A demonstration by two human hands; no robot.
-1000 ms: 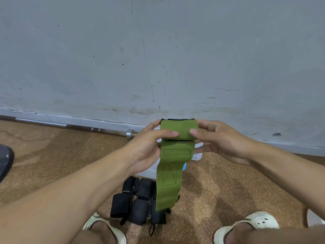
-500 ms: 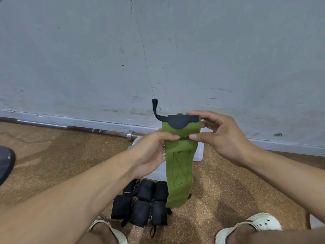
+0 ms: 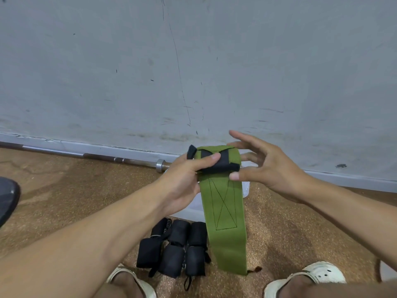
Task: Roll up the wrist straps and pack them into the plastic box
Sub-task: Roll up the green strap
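Green webbing of the wrist strap is hanging free while we are starting the roll in the air above the plastic box: our left hand is pinching the black end, our right hand is hovering spread, holding nothing.

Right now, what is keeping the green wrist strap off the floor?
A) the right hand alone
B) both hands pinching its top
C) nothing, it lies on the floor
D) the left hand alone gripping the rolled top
D: the left hand grips the rolled top of the green wrist strap, while the right hand is spread open beside it.
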